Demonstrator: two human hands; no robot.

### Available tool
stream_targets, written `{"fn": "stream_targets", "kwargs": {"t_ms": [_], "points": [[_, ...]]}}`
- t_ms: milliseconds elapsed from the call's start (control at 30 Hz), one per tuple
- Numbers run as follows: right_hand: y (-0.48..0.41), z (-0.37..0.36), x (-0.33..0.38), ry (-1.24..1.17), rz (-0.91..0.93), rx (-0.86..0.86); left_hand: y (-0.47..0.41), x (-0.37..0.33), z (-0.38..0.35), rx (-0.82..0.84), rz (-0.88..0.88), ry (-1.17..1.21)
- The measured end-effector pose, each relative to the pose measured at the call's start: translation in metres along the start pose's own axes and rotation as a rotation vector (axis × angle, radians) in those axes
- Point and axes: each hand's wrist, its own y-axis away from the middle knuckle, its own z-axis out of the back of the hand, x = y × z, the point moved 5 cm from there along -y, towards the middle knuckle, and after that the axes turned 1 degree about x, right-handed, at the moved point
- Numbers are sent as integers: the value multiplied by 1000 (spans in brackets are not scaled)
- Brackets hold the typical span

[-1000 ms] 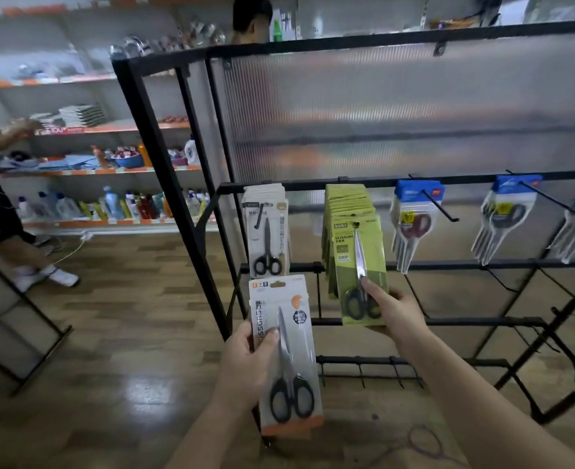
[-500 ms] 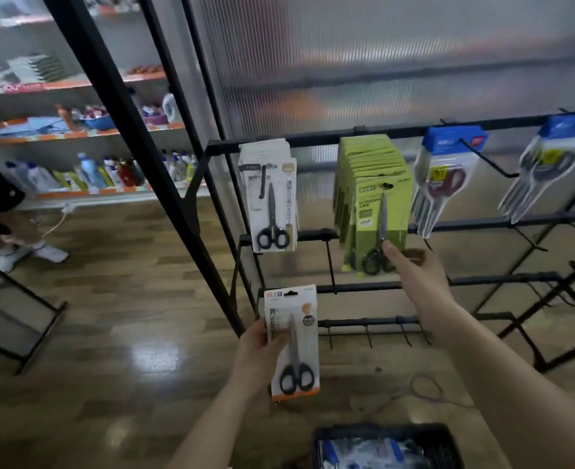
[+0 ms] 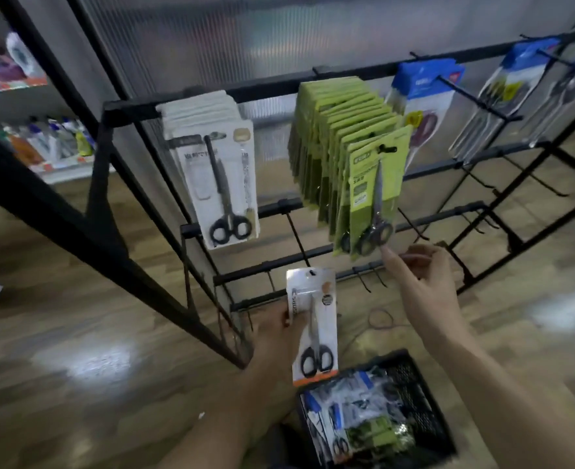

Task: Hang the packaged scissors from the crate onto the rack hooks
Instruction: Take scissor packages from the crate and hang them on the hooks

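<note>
**White pack in hand, crate contents blurred**

Your left hand (image 3: 277, 331) grips the white pack (image 3: 314, 328) at 6 o'clock, below the rack (image 3: 269, 87); its fingers are mostly hidden behind the card. Your right hand (image 3: 426, 286) is loosely spread and holds nothing, with its index tip just beside the front green pack (image 3: 375, 194). The crate (image 3: 423, 406) at 5 o'clock holds packs too blurred to read.

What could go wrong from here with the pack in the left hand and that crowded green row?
1. The green packs fill their hook nearly to its tip; the right hand, close under the front one, might knock it off.
2. The left hand grips the white-and-orange pack by one edge, so it may slip and drop.
3. Bare lower hooks jut near both hands and could scratch them.
</note>
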Motion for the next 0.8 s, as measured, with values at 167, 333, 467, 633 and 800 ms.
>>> {"fn": "stream_targets", "kwargs": {"t_ms": [167,333,467,633,800], "points": [[8,2,-19,76,-54,64,-11,-8,-11,-34,66,0],[10,-2,-34,119,-101,188,-24,-6,-26,8,58,12],[12,1,-40,137,-82,233,-26,0,-36,-31,43,-1],[16,9,-48,149,-96,271,-23,18,-33,-92,135,24],[21,6,-53,174,-117,328,-33,6,-25,-84,134,77]]}}
